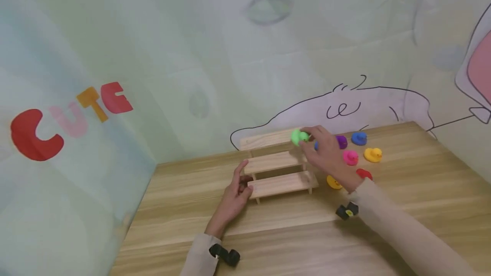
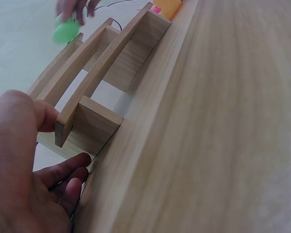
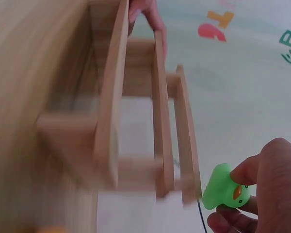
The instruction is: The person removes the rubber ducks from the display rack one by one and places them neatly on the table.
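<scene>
A small wooden three-step display stand (image 1: 281,185) stands on the table. At its left end is my left hand (image 1: 235,193), index finger reaching up to the middle step and thumb at the lowest one. In the left wrist view, that hand's other fingers (image 2: 63,170) curl beside the stand's side panel. My right hand (image 1: 326,150) pinches a green toy duck (image 1: 298,137) between thumb and fingers, at the right end of the top step. The right wrist view shows the duck (image 3: 223,189) close beside that step's end, its orange beak facing the hand.
Right of the stand sit several more toy ducks: purple (image 1: 342,142), blue (image 1: 359,138), pink (image 1: 350,157), yellow (image 1: 373,155), red (image 1: 364,174) and an orange-yellow one (image 1: 334,182) near the stand's front corner. Another blue duck is partly hidden behind my right hand. A printed cloth backdrop (image 1: 192,76) hangs behind the table.
</scene>
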Tool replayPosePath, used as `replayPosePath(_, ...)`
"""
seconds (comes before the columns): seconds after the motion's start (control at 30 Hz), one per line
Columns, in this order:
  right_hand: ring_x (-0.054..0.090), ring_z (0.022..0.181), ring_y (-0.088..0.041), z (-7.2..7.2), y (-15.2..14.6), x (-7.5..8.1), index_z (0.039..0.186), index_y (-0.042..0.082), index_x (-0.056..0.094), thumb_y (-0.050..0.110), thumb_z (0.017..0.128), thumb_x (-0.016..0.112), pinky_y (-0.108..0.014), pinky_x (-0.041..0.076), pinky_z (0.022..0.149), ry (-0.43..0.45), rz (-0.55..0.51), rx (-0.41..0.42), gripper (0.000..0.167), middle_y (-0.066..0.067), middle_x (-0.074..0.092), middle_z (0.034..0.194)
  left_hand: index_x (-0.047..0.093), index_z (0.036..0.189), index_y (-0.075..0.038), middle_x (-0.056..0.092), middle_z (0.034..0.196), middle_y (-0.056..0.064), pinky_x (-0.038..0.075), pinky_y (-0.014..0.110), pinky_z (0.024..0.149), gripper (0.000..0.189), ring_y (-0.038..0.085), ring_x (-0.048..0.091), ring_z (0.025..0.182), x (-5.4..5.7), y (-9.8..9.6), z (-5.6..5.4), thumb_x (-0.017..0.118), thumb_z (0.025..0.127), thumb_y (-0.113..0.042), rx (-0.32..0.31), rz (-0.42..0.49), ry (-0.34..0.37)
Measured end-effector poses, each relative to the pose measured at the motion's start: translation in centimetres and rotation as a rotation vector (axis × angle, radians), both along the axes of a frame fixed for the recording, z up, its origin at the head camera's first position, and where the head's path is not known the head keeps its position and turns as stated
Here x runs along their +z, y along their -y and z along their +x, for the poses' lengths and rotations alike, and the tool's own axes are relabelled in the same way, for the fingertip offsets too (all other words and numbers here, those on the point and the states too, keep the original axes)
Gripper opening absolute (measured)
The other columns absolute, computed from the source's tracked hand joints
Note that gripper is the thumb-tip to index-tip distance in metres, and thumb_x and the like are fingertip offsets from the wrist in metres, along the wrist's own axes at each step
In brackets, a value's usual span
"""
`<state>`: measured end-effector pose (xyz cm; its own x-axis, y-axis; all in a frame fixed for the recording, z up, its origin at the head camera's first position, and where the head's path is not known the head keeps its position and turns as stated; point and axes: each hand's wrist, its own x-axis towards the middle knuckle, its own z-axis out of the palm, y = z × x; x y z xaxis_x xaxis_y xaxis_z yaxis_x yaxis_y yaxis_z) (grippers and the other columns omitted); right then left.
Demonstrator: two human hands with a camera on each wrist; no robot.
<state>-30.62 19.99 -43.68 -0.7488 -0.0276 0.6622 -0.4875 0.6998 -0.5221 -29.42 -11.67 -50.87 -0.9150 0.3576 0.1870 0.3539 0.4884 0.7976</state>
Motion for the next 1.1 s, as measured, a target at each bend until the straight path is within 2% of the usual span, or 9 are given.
replayPosePath(0.07,0.067,0.091,-0.035,1.1,-2.9,-0.6,0.122,-0.004,0.073,0.008,0.093,0.073,-0.041,0.050,0.079,-0.034,0.016,-0.047,0.032,-0.021,0.073,0.106,0.021,0.168,-0.042,0.069,0.138,0.018,0.050,0.037,0.090,0.079,0.017,0.064,0.095,0.0,0.0,0.0,0.057,0.105,-0.012,-0.007,-0.004,-0.011)
replayPosePath(0.13,0.066,0.088,-0.034,2.2,-5.8,-1.0,0.119,-0.004,0.073,0.007,0.091,0.074,-0.038,0.049,0.075,-0.023,0.061,-0.088,0.030,-0.020,0.073,0.102,0.021,0.168,-0.042,0.070,0.138,0.017,0.050,0.036,0.089,0.079,0.016,0.064,0.094,0.0,0.0,0.0,0.057,0.105,-0.013,-0.008,-0.006,-0.010)
replayPosePath(0.23,0.065,0.088,-0.034,4.2,-10.1,-1.3,0.119,-0.004,0.073,0.011,0.091,0.075,-0.033,0.047,0.071,0.087,0.151,-0.140,0.032,-0.021,0.073,0.103,0.021,0.169,-0.041,0.070,0.137,0.018,0.049,0.035,0.087,0.079,0.015,0.063,0.092,-0.1,-0.2,0.1,0.058,0.105,-0.012,-0.013,-0.002,-0.013)
replayPosePath(0.37,0.065,0.088,-0.034,6.5,-15.2,-1.8,0.119,-0.007,0.072,0.017,0.091,0.076,-0.032,0.046,0.068,0.270,0.264,-0.173,0.036,-0.027,0.072,0.108,0.022,0.169,-0.040,0.070,0.137,0.019,0.049,0.035,0.088,0.079,0.015,0.064,0.092,-0.2,-0.5,0.2,0.058,0.105,-0.012,-0.010,0.014,-0.003)
replayPosePath(0.47,0.065,0.084,-0.032,7.5,-17.7,-2.4,0.115,-0.009,0.072,0.017,0.089,0.077,-0.033,0.046,0.066,0.337,0.312,-0.181,0.037,-0.027,0.072,0.102,0.022,0.169,-0.039,0.069,0.138,0.020,0.051,0.037,0.089,0.078,0.017,0.067,0.096,-0.1,-0.7,0.1,0.057,0.105,-0.011,-0.008,0.018,-0.002)
replayPosePath(0.6,0.063,0.079,-0.029,8.5,-19.2,-2.9,0.115,-0.013,0.071,0.015,0.088,0.078,-0.034,0.045,0.065,0.447,0.355,-0.195,0.039,-0.023,0.071,0.093,0.022,0.169,-0.039,0.068,0.139,0.020,0.052,0.037,0.090,0.078,0.018,0.068,0.097,0.0,-0.8,-0.1,0.056,0.105,-0.011,-0.012,0.019,-0.001)
replayPosePath(0.73,0.061,0.080,-0.029,8.9,-19.5,-3.2,0.119,-0.015,0.069,0.015,0.089,0.078,-0.036,0.048,0.066,0.529,0.381,-0.201,0.043,-0.025,0.071,0.096,0.022,0.168,-0.041,0.069,0.139,0.019,0.051,0.038,0.091,0.078,0.017,0.067,0.096,0.0,-0.8,-0.2,0.057,0.105,-0.011,-0.009,0.018,0.001)
replayPosePath(1.0,0.063,0.082,-0.033,9.1,-19.8,-3.6,0.119,-0.015,0.068,0.013,0.088,0.079,-0.045,0.053,0.069,0.508,0.396,-0.204,0.043,-0.029,0.069,0.098,0.024,0.168,-0.039,0.069,0.138,0.019,0.053,0.039,0.090,0.077,0.019,0.070,0.099,0.0,-0.9,0.0,0.058,0.105,-0.010,0.003,0.026,0.003)
replayPosePath(1.1,0.062,0.081,-0.033,9.2,-19.8,-3.7,0.120,-0.016,0.068,0.012,0.088,0.079,-0.044,0.052,0.068,0.511,0.392,-0.211,0.044,-0.029,0.068,0.098,0.023,0.168,-0.040,0.069,0.139,0.019,0.053,0.039,0.090,0.077,0.019,0.070,0.099,0.1,-0.9,0.0,0.057,0.106,-0.010,0.002,0.021,0.007)
